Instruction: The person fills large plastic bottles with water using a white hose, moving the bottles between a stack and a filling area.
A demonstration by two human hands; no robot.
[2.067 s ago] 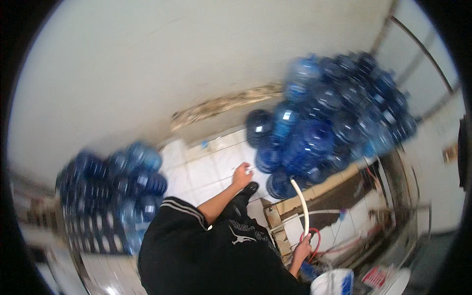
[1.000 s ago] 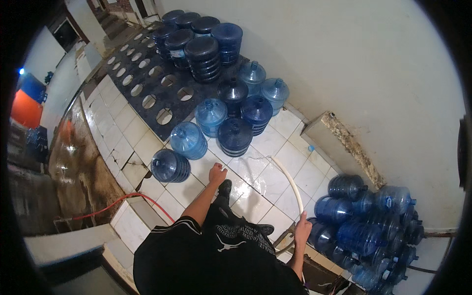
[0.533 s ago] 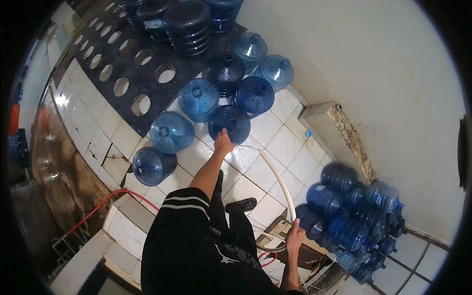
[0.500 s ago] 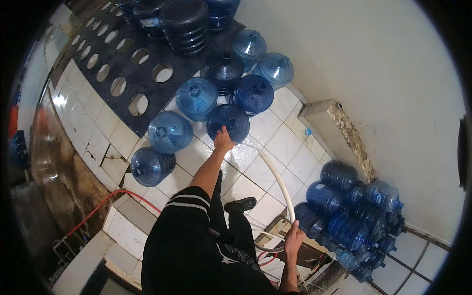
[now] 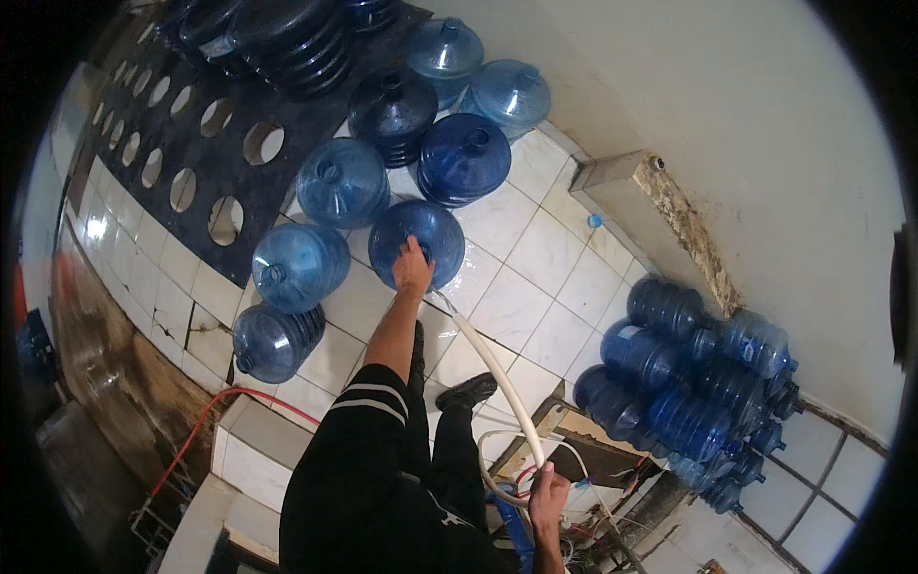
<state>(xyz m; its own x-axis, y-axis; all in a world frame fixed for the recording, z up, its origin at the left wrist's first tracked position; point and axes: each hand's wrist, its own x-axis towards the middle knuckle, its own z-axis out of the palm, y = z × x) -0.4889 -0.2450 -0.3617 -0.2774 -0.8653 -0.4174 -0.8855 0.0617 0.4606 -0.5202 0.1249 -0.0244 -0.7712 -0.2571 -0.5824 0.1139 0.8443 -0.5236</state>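
Observation:
A blue water jug [image 5: 389, 241] stands on the tiles in front of me, leaning slightly towards me. My left hand [image 5: 413, 270] has its fingers closed at the jug's neck, which the hand partly covers. In my right hand [image 5: 548, 496] is a cream-coloured hose [image 5: 498, 376], gripped low down at the right. The hose arcs up to the jug, and water comes from its far end beside the jug's near side. Close by stand other blue jugs, among them a dark one [image 5: 464, 158] behind and a lighter one [image 5: 298, 268] to the left.
A black rack [image 5: 206, 234] with round holes lies at the upper left, with dark jugs on it. Several jugs [image 5: 693, 421] lie stacked at the right. A low ledge [image 5: 660, 225] juts from the wall. A red hose [image 5: 206, 416] runs along the lower left.
My view has shifted, so the jugs sit further left. The held jug has tipped a little towards me. My right hand and the hose have come lower and nearer.

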